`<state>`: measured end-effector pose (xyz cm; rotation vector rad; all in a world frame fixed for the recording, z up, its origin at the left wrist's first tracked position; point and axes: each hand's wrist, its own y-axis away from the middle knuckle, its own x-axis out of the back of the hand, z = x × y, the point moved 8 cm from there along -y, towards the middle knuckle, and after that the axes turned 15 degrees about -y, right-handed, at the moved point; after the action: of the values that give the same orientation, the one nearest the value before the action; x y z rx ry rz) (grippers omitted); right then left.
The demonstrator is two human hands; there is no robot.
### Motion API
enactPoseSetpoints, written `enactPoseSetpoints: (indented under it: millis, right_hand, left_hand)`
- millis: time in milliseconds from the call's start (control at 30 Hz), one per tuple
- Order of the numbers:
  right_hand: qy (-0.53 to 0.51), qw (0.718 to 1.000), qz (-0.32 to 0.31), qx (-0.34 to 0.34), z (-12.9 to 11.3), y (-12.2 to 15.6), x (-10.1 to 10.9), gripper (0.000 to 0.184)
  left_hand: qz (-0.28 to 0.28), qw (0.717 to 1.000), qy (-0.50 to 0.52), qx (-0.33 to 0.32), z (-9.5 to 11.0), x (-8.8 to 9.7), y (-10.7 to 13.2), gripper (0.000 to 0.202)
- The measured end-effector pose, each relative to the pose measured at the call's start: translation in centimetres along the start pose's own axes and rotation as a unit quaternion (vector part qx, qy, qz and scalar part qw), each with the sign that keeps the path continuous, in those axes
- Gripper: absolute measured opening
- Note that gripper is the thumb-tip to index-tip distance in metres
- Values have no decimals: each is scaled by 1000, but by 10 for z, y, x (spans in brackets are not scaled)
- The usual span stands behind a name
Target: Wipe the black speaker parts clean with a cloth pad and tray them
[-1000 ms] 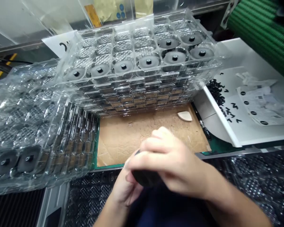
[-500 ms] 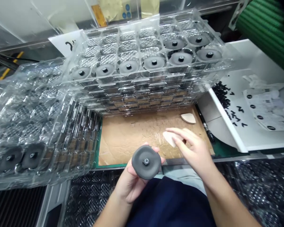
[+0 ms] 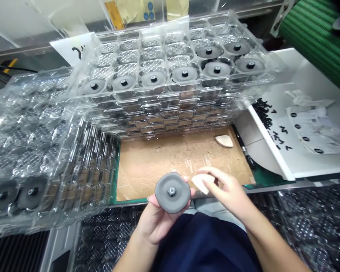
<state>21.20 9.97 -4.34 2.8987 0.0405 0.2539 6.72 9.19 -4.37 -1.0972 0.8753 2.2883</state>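
My left hand (image 3: pixel 158 221) grips a dark grey rounded disc (image 3: pixel 172 192) with a small stud in its centre, face up, over the near edge of the brown cardboard mat (image 3: pixel 158 162). My right hand (image 3: pixel 229 190) pinches a small pale wedge-shaped piece (image 3: pixel 200 182) just right of the disc. A second pale wedge (image 3: pixel 224 141) lies on the mat's far right. Behind the mat stands a stack of clear plastic trays (image 3: pixel 170 109), whose top tray holds several grey discs (image 3: pixel 184 73).
Another stack of clear trays (image 3: pixel 39 151) with a few discs fills the left. A white tray (image 3: pixel 300 151) at right holds small black parts (image 3: pixel 262 111) and label sheets (image 3: pixel 314 130). A green ribbed cover (image 3: pixel 320 41) is at the top right. Black mesh mats lie near me.
My right hand lifted off the disc, swung right and picked a pale wedge from the mat, then brought it closer to the disc. The left hand turned the disc face up.
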Motion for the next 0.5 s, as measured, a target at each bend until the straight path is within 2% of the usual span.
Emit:
enactPoseSetpoints:
  millis: [100, 167, 233, 267, 300, 367, 433, 467, 500]
  right_hand:
    - [-34, 990, 108, 84, -48, 10, 24, 17]
    - [-29, 972, 148, 179, -83, 23, 26, 20]
    - [18, 949, 98, 300, -115, 32, 8, 25]
    - [50, 936, 40, 347, -125, 34, -7, 25]
    - [81, 927, -26, 366, -128, 32, -22, 25]
    - [136, 928, -112, 329, -121, 22, -41, 27]
    - [184, 936, -117, 276, -112, 11, -45, 26]
    - [197, 931, -116, 283, -113, 9, -48, 26]
    - [197, 920, -121, 318, -118, 11, -51, 26]
  left_hand:
    - [16, 1000, -8, 1, -1, -2, 2, 45]
    - [28, 999, -28, 1, -3, -2, 2, 51]
    - [52, 996, -70, 0, -6, 1, 2, 50]
    - [62, 994, -93, -1, -7, 3, 1, 47]
    - [70, 991, -110, -4, -8, 5, 1, 44]
    - [75, 987, -142, -5, -10, 8, 1, 47]
    - [96, 970, -224, 11, -12, 12, 1, 48]
    - [115, 952, -283, 31, -14, 16, 2, 44]
    - [133, 931, -335, 50, -14, 19, 3, 41]
